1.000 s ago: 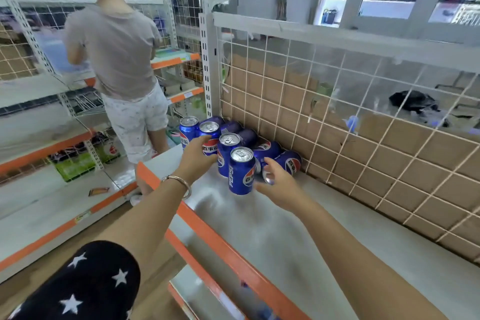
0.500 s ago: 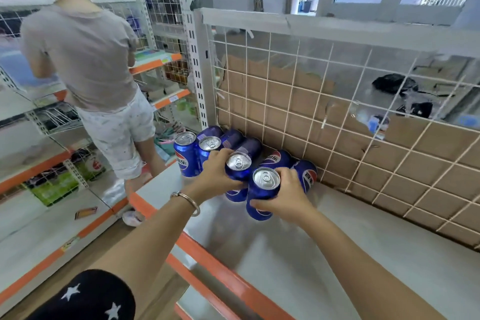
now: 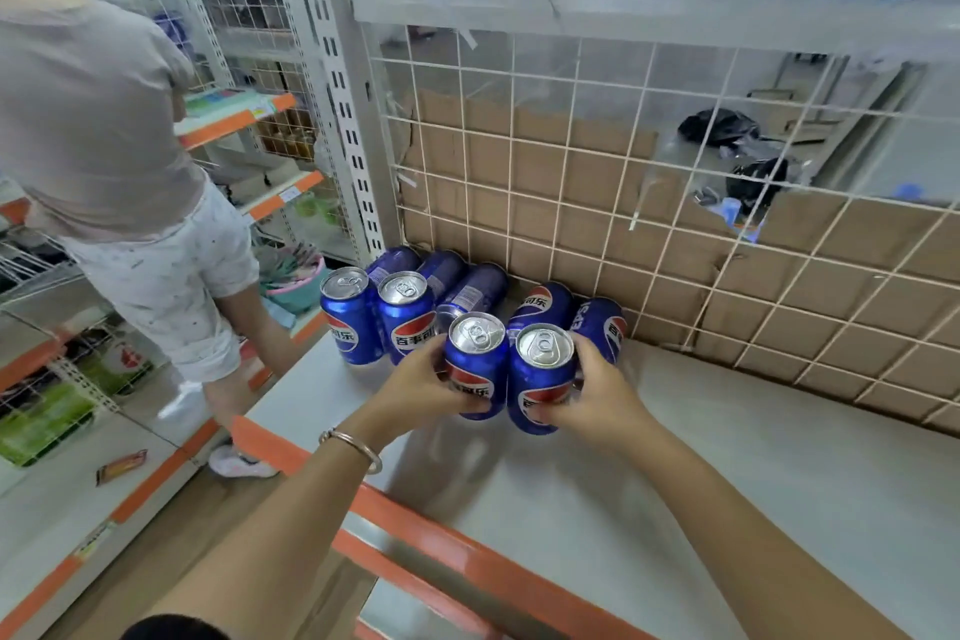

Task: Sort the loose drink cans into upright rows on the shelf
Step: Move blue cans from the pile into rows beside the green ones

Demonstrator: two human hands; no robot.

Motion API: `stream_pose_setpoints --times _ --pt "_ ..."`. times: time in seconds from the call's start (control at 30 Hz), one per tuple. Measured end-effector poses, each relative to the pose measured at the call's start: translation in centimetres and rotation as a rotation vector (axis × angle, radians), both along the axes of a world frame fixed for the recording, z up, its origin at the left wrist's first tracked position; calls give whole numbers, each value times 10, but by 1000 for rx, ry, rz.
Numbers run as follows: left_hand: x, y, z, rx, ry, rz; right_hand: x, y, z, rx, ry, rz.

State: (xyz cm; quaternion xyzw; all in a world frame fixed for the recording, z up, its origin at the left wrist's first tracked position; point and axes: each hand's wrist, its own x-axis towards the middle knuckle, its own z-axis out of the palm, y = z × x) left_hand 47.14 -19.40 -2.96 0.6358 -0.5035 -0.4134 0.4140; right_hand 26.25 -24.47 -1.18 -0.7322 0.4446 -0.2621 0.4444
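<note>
— Which way do the cans point?

— Four are upright, long axis vertical, with silver lids and pull tabs facing up. The first upright can (image 3: 347, 320) and the second upright can (image 3: 408, 320) stand side by side at the far left of the shelf (image 3: 701, 457). The other two are in hand, a little nearer and touching each other.

— Who holds which?

— The left hand (image 3: 415, 387), with a bracelet (image 3: 353, 447) on its wrist, has its fingers curled round the left held can (image 3: 475, 369). The right hand (image 3: 597, 392) is wrapped round the right held can (image 3: 543, 379). I can't tell whether their bases rest on the grey deck.

— And the loose ones?

— The lying cans (image 3: 543, 304) are on their sides along the wire grid back (image 3: 571, 130), long axes running roughly near to far. I count five, though the far ones are partly hidden, so that's my best guess. That makes nine in all.

— How do they look?

— Deep blue, with a red, white and blue globe logo and white Chinese characters.
</note>
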Motion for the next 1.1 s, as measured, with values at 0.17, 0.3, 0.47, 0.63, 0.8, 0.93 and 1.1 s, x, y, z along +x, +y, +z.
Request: stream_pose_setpoints --times 0.17,0.3,0.47,0.63,0.8,0.93,1.1 --pt "-17 -4 -2 -48 -40 53 -10 8 -4 38 -55 -192" --pt "-45 -6 5 -90 -65 16 -36 22 0 49 -81 -311" --pt "-105 -6 16 -85 -91 -106 -93 46 3 18 -39 -469" --pt "-192 4 24 -63 -73 -237 -172 82 7 -29 -41 -650" --pt "-298 31 26 -36 -65 -327 -271 135 13 -76 -68 -811" --pt "-388 65 33 -31 -57 -402 -353 182 23 -104 -94 -891" --pt "-492 109 41 -66 -19 -457 -448 232 28 -147 -66 -950"
